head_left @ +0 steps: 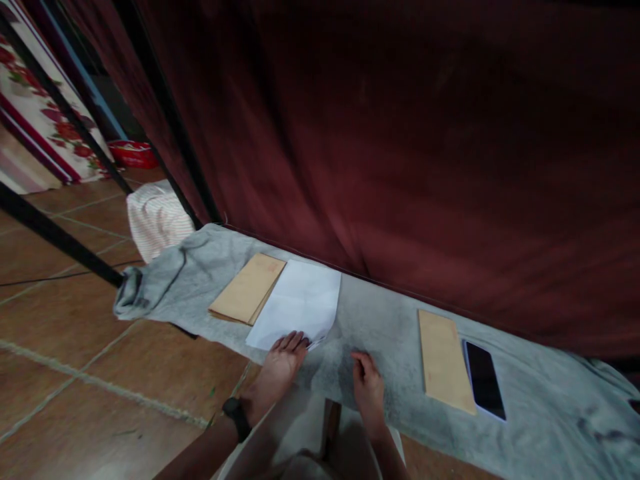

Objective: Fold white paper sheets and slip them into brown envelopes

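Note:
A stack of white paper sheets [300, 297] lies on a grey cloth-covered surface [370, 313]. My left hand [286, 360], with a dark watch on its wrist, is at the near edge of the sheets, its fingers closed on that edge; the thumb's exact place is hard to make out. Near the sheets' right corner the layers part slightly. Apart from the paper, to its right, my right hand [368, 383] hovers over or rests on the cloth with curled fingers and nothing visible in them. Brown envelopes [249, 288] lie stacked, touching the sheets' left side.
Farther right lie another brown envelope [445, 360] and a dark-screened phone [485, 380]. A dark red curtain [400, 167] hangs behind the surface. On the left are black poles [60, 233], a striped cloth-covered object [160, 217] and tiled floor [100, 393].

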Motion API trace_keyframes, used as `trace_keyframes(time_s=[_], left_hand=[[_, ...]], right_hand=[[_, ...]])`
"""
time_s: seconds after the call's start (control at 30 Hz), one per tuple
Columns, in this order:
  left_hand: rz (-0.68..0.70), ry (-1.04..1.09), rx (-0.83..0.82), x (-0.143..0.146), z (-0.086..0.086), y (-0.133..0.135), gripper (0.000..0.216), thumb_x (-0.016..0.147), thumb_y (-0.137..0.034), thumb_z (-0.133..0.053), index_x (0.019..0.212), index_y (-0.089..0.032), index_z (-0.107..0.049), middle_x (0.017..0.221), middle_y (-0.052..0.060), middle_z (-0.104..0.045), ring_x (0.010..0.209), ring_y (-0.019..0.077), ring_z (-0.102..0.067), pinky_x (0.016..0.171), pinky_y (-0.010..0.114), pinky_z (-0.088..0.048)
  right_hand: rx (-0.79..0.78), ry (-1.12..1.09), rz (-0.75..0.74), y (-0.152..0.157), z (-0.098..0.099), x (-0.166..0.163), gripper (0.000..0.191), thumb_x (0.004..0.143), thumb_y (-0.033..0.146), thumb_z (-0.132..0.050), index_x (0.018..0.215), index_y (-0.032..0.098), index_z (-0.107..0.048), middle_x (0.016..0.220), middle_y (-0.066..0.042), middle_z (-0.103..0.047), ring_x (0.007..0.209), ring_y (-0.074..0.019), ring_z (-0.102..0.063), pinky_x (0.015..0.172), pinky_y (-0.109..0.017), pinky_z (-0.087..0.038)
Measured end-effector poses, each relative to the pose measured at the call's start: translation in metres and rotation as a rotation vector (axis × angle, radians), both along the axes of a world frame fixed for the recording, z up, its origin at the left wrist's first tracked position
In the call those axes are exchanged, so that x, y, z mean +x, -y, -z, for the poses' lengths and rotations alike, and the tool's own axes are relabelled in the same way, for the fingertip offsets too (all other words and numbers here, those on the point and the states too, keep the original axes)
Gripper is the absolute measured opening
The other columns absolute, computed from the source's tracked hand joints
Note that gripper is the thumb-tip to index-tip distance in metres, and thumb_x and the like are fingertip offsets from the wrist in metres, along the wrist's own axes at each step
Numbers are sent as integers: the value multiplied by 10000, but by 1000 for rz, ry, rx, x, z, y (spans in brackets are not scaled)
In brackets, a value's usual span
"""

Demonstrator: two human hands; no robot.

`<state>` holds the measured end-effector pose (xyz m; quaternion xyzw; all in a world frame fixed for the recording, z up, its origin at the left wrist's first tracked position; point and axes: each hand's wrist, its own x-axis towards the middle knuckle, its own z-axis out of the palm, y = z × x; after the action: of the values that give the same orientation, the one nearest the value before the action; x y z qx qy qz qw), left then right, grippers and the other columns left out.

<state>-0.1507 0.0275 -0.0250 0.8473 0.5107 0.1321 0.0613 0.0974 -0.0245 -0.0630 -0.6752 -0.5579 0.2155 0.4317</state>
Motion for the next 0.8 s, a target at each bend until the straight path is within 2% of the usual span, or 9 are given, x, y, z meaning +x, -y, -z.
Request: trace_keyframes(time_s=[0.1, 0.2, 0.3, 0.4, 0.53, 0.6, 0.67, 0.8], left_hand=[[-6, 166, -57, -2, -10, -3, 337, 1013, -271, -417, 1139, -219, -726, 1217, 73, -732, 1185, 238, -650, 1039, 411, -494], [-68, 318, -87, -5, -16, -5, 363, 1023, -325, -398, 966, -216, -740, 1040, 67, -768, 996, 225, -706, 924, 383, -545], [-152, 392, -24, -9, -19, -6, 387, 1036, -351, -359, 948, -205, -706, 964, 67, -755, 903, 219, -702, 848, 369, -553], [-223, 368, 108, -6, -26, -6, 372, 1036, -365, -352, 958, -195, -674, 933, 77, -734, 880, 233, -686, 817, 377, -542], [-118, 259, 154, 19, -42, -1, 318, 1025, -323, -389, 882, -205, -646, 866, 70, -705, 835, 240, -655, 784, 376, -515], [-70, 187, 138, 29, -47, 0, 276, 1009, -268, -411, 869, -207, -641, 863, 73, -699, 826, 243, -644, 774, 375, -502], [-87, 120, 129, 31, -49, -2, 236, 981, -200, -429, 880, -209, -642, 871, 80, -695, 837, 249, -636, 778, 376, -491], [-129, 58, 87, 9, -45, -10, 208, 933, -142, -450, 882, -214, -639, 876, 87, -684, 872, 257, -622, 783, 368, -482]], right_hand=[[18, 2, 14, -1, 0, -1, 294, 938, 309, -445, 992, 240, -726, 994, -64, -754, 926, -215, -698, 867, -325, -507], [9, -47, 27, -4, -1, 0, 288, 923, 329, -460, 972, 234, -727, 978, -67, -758, 919, -221, -699, 870, -335, -511], [-10, -138, 37, -8, -3, 2, 278, 902, 359, -486, 938, 231, -729, 981, -70, -762, 928, -232, -697, 889, -359, -512], [-44, -283, 53, -14, -7, 5, 270, 866, 415, -541, 912, 235, -737, 943, -70, -764, 870, -236, -693, 813, -360, -537], [-103, -579, 93, -23, -15, 8, 346, 804, 523, -617, 934, 227, -741, 898, -72, -762, 733, -220, -673, 608, -319, -536], [-119, -690, 101, -26, -18, 9, 388, 764, 557, -666, 931, 215, -744, 895, -75, -764, 708, -210, -669, 591, -311, -538], [-134, -758, 108, -28, -21, 8, 400, 723, 560, -710, 914, 211, -750, 894, -76, -766, 702, -207, -668, 595, -312, -546], [-171, -853, 113, -41, -22, -8, 396, 706, 547, -708, 929, 223, -756, 937, -80, -771, 733, -225, -680, 638, -349, -574]])
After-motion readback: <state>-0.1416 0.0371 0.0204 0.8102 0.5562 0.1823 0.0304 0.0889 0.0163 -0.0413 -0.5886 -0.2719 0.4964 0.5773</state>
